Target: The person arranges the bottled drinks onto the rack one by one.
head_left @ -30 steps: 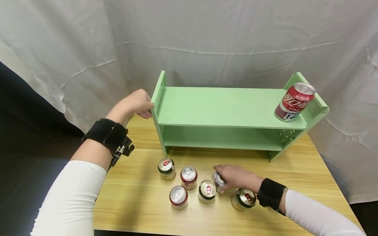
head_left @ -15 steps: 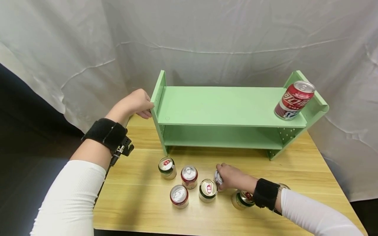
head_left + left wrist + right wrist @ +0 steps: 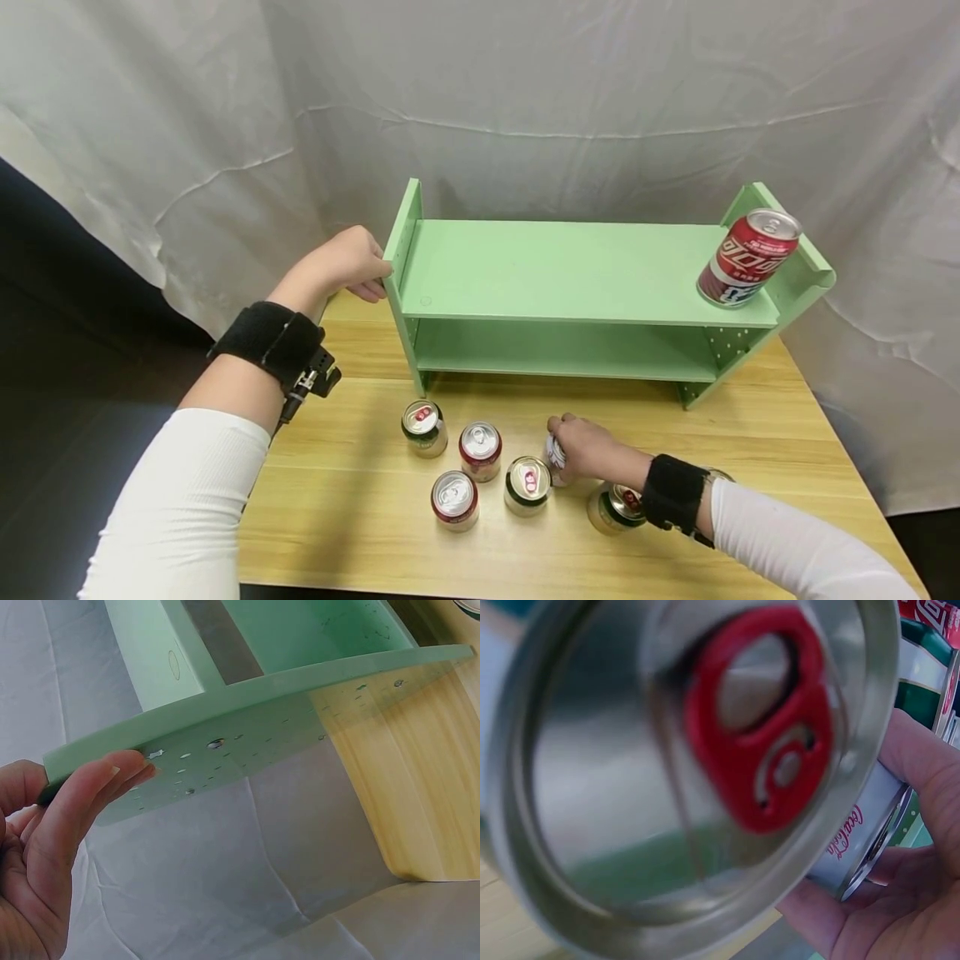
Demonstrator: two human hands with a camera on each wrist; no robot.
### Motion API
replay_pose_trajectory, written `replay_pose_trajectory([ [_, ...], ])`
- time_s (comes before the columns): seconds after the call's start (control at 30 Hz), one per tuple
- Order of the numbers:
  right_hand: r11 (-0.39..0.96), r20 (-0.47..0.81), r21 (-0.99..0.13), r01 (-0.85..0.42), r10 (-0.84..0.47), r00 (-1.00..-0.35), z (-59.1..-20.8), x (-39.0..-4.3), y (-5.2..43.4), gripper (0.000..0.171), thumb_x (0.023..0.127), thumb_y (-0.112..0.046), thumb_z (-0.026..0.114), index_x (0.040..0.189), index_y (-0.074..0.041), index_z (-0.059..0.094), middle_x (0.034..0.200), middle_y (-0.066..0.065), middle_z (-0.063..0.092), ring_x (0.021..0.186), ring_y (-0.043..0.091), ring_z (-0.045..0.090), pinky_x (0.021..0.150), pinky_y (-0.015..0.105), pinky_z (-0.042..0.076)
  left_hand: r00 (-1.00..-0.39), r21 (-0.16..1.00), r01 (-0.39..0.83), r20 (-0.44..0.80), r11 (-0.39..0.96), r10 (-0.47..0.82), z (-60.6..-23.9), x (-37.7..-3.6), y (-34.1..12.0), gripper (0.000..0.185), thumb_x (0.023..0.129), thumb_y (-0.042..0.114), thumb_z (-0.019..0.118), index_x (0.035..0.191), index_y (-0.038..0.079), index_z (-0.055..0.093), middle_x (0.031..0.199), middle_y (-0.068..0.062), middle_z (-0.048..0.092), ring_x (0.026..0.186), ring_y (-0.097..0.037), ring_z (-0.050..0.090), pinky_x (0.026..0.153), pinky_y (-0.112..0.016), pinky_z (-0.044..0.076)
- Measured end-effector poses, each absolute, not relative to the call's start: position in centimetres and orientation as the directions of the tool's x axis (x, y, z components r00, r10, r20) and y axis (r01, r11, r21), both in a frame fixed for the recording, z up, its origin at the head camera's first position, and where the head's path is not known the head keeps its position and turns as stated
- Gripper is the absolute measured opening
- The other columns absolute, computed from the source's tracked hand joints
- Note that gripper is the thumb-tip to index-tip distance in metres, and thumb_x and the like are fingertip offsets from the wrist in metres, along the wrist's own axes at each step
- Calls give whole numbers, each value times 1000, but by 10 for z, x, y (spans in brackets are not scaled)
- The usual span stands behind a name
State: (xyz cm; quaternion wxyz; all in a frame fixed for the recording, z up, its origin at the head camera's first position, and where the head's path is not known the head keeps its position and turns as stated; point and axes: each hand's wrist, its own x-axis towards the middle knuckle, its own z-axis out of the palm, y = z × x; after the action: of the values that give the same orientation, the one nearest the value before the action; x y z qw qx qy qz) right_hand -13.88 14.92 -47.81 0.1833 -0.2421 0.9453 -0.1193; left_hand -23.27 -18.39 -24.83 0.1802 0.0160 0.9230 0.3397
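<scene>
At the left end of a green two-tier shelf (image 3: 555, 267), my left hand (image 3: 348, 262) pinches the upright side panel (image 3: 247, 694), thumb on one side of its edge and fingers on the other. My right hand (image 3: 596, 450) grips a silver-white Coca-Cola can (image 3: 866, 832) on the table in front of the shelf. From above, the hand covers that can's top. Just left of it stands a can with a green band and red tab (image 3: 527, 485). Another red-tabbed can (image 3: 611, 510) stands under my right wrist, and a red-tabbed lid (image 3: 592, 795) fills much of the right wrist view.
A red Coca-Cola can (image 3: 750, 257) stands at the right end of the top shelf. Two red-rimmed cans (image 3: 454, 500) and a green-banded can (image 3: 425, 429) stand front left on the wooden table (image 3: 322, 500). A can rim (image 3: 720, 474) peeks out behind my right sleeve.
My right hand has closed further over the silver-white can, hiding its lid, and the right forearm has shifted slightly left, uncovering a can rim behind the sleeve. The left hand has stayed put.
</scene>
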Motion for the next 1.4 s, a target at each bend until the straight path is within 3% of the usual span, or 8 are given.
replay_pose_trajectory([
  [0.2, 843, -244, -315, -436, -516, -821, -475, -143, 154, 60, 53, -18, 90, 101, -5, 57, 86, 8, 56, 75, 22, 58, 62, 37, 54, -937, 633, -86, -314, 769, 154, -249, -233, -184, 20, 90, 2, 46, 77, -6, 59, 91, -28, 68, 67, -20, 69, 67, -32, 61],
  [0.47, 809, -204, -317, -495, -568, -798, -453, -150, 165, 60, 52, -10, 89, 103, 0, 58, 90, 11, 58, 79, 25, 60, 67, 38, 58, -937, 620, -80, -315, 781, 154, -249, -234, -183, 30, 89, 3, 45, 60, 6, 42, 89, -25, 69, 67, -20, 69, 70, -34, 61],
  [0.63, 792, -197, -300, -532, -597, -778, -434, -154, 175, 64, 51, -10, 90, 106, -2, 59, 95, 11, 59, 82, 27, 61, 68, 38, 59, -937, 625, -67, -308, 778, 167, -249, -236, -179, 31, 89, 2, 45, 59, 6, 42, 90, -27, 69, 67, -20, 69, 69, -34, 61],
  [1.0, 714, -254, -289, -637, -699, -669, -384, -165, 197, 63, 54, -3, 86, 110, -10, 59, 99, 5, 55, 88, 22, 59, 69, 32, 56, -929, 602, -40, -315, 797, 192, -250, -239, -180, 33, 90, 3, 44, 57, 9, 37, 84, -24, 69, 65, -19, 69, 73, -37, 60],
  [1.23, 645, -196, -304, -701, -763, -616, -360, -170, 203, 61, 54, 3, 81, 110, -10, 60, 99, 5, 55, 87, 21, 58, 67, 29, 56, -930, 600, -34, -312, 799, 194, -249, -240, -181, 31, 91, 4, 45, 61, 5, 43, 85, -25, 69, 65, -20, 70, 73, -37, 60],
  [1.4, 640, -190, -302, -706, -767, -613, -339, -170, 209, 62, 54, 5, 79, 111, -11, 61, 103, 5, 57, 90, 21, 58, 69, 29, 57, -929, 611, -45, -316, 790, 191, -252, -243, -182, 26, 92, 4, 45, 67, 0, 50, 87, -26, 69, 64, -19, 69, 71, -36, 60],
])
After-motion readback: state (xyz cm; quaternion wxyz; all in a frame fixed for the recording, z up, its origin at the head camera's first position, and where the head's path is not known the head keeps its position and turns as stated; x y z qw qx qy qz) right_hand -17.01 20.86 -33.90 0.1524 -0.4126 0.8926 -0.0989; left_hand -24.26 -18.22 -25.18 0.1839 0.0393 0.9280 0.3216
